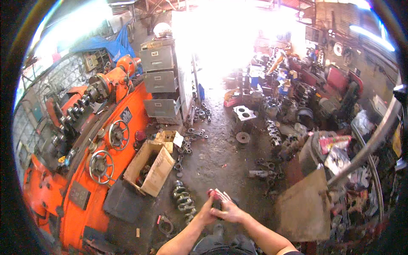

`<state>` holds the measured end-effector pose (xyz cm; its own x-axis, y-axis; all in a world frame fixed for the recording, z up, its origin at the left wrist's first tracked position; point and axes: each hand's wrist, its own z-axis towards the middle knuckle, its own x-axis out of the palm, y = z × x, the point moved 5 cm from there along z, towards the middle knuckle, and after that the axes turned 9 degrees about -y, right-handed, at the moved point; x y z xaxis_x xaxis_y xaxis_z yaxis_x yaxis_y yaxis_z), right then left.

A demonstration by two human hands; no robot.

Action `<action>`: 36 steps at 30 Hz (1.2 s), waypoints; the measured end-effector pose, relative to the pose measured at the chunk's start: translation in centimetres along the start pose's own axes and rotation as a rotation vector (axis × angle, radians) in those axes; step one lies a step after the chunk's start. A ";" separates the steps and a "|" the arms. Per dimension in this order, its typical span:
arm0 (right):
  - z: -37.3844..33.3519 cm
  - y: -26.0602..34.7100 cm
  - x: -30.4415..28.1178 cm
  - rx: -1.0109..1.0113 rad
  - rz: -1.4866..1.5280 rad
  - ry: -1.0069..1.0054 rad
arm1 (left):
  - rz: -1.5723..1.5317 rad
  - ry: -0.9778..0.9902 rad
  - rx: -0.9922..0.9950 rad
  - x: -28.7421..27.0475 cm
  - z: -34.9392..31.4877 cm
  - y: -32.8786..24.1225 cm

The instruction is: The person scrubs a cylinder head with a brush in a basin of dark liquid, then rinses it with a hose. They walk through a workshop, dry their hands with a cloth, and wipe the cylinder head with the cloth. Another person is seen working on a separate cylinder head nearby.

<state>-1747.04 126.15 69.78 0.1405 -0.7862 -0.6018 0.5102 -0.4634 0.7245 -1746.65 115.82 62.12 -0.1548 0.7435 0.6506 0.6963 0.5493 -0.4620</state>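
Observation:
In front of my body, both hands are brought together above the floor. My left hand [207,213] is closed, with a small red thing [215,195] showing at its fingertips; its kind is too blurred to make out. My right hand [230,212] lies against the left one, fingers bent over the same spot, and what is under them is hidden. Just left of my hands a metal crankshaft [184,200] lies on the floor. A metal connecting rod [165,225] lies beside my left forearm.
On the left stands a large orange machine [127,100] with two handwheels and a crankshaft [70,117] mounted on it. Near it are an open cardboard box [158,173] and a grey filing cabinet [159,83]. A brown board [304,208] and piled parts stand on the right.

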 end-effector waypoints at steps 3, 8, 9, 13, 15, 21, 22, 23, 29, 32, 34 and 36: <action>9.0 -6.7 -1.4 0.152 0.049 -0.122 | -0.096 0.007 0.158 4.8 10.0 -7.2; 22.3 -19.0 -4.9 0.237 0.358 -0.502 | 0.095 -0.143 0.381 10.4 25.2 -19.5; 25.1 -21.7 -5.4 0.273 0.427 -0.462 | 0.050 -0.149 0.327 11.2 28.6 -21.5; 37.4 -30.2 -11.0 0.424 1.225 -0.315 | -0.326 -0.181 0.381 13.5 41.5 -32.8; 43.7 -34.0 -15.9 0.486 1.600 -0.510 | -0.371 -0.091 0.432 15.5 45.8 -39.7; 63.1 -44.5 -21.0 0.359 1.341 -0.569 | -0.018 -0.137 0.562 24.8 56.5 -51.1; 66.0 -46.4 -20.2 0.353 1.294 -0.551 | 0.323 -0.255 0.665 25.8 59.2 -52.3; 68.6 -48.8 -19.1 0.434 1.322 -0.568 | 0.224 -0.349 0.612 25.1 62.3 -53.9; 85.8 -64.6 -16.6 0.586 0.978 -0.548 | -0.080 -0.302 0.344 21.5 83.5 -66.6; 94.8 -70.6 -18.3 0.582 0.677 -0.441 | 0.062 -0.392 0.337 22.7 91.7 -73.7; 100.1 -73.8 -21.4 0.522 0.560 -0.496 | 0.163 -0.401 0.330 24.8 96.6 -78.1; 104.7 -76.8 -24.8 0.544 0.474 -0.524 | 0.172 -0.308 0.228 27.6 101.7 -81.6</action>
<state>-1878.58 138.39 64.22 -0.2400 -0.9687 -0.0642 0.0054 -0.0675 0.9977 -1879.03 130.30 56.42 -0.2764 0.8920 0.3576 0.5625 0.4519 -0.6923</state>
